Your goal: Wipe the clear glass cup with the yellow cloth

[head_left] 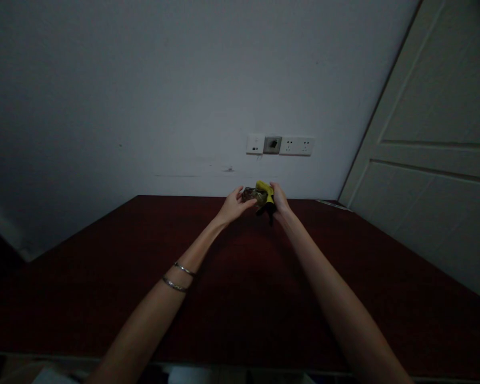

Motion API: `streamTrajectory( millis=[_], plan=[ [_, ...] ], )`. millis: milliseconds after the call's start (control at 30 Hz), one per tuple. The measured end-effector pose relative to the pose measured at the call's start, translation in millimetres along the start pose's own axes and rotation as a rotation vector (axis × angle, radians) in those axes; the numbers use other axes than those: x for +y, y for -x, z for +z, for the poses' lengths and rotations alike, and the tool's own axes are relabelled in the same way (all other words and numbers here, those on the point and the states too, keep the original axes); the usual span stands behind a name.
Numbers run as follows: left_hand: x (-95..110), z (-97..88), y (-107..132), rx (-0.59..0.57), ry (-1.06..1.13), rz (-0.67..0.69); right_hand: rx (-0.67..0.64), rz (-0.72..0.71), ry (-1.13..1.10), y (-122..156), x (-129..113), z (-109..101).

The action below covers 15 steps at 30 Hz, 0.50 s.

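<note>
Both my arms reach far out over a dark red table (104, 277) toward the wall. My right hand (280, 201) is closed round a small yellow and black tool (266, 193), held just above the table's far edge. My left hand (234, 205) pinches a small dark, shiny object (248, 194) pressed against the tool's left side; I cannot make out what it is. Two thin bracelets (179, 277) sit on my left forearm.
A row of white wall sockets with one grey plate (280, 145) is mounted on the pale wall just above the hands. A white panelled door (432, 149) stands at the right. The room is dim.
</note>
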<state>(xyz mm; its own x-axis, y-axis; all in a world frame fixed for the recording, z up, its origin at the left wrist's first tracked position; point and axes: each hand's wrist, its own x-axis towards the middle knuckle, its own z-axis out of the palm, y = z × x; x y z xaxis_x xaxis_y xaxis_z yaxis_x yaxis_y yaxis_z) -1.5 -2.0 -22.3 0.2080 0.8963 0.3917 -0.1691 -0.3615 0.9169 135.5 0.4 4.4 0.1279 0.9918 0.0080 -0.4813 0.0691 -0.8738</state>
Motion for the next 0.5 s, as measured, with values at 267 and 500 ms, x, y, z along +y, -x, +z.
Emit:
streamTrajectory(
  millis=[267, 500],
  plan=[
    [1, -4.1, 5, -0.159, -0.039, 0.026, -0.026, 0.043, 0.078, 10, -5, 5],
    [-12, -4.0, -1, -0.010, -0.153, 0.061, -0.022, -0.027, 0.064, 1, 5, 5]
  ],
)
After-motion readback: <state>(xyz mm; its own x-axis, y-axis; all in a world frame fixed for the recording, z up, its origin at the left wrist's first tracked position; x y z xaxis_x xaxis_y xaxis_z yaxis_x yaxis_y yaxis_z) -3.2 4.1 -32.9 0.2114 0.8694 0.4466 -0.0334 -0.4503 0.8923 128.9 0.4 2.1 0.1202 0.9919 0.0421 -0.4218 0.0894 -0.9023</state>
